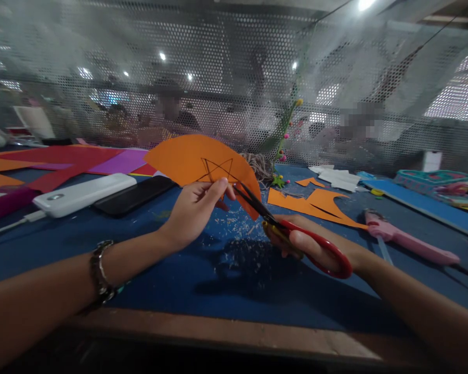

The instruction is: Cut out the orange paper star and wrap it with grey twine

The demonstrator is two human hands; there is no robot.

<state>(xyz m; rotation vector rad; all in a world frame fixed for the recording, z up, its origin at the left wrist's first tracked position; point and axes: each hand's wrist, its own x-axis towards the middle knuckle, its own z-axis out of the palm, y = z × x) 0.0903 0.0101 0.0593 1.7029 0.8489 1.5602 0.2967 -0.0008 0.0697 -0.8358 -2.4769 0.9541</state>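
Observation:
My left hand (197,210) pinches an orange paper piece (179,156) with a rounded upper edge, holding it above the table. A star outline is drawn on it in dark lines, its lower part hidden behind my fingers. My right hand (312,244) grips a pair of scissors (337,259) with red handles and dark blades. The blades point up and left, and their tips lie against the paper close to my left fingertips. How far apart the blades are is hard to make out.
Orange scraps (323,205), a pink glue gun (413,241) and a blue board (432,200) lie to the right. A white power bank (86,195), a black phone-like slab (136,196) and coloured sheets (78,156) lie left. Twine (259,166) sits behind, before a perforated metal screen (226,67).

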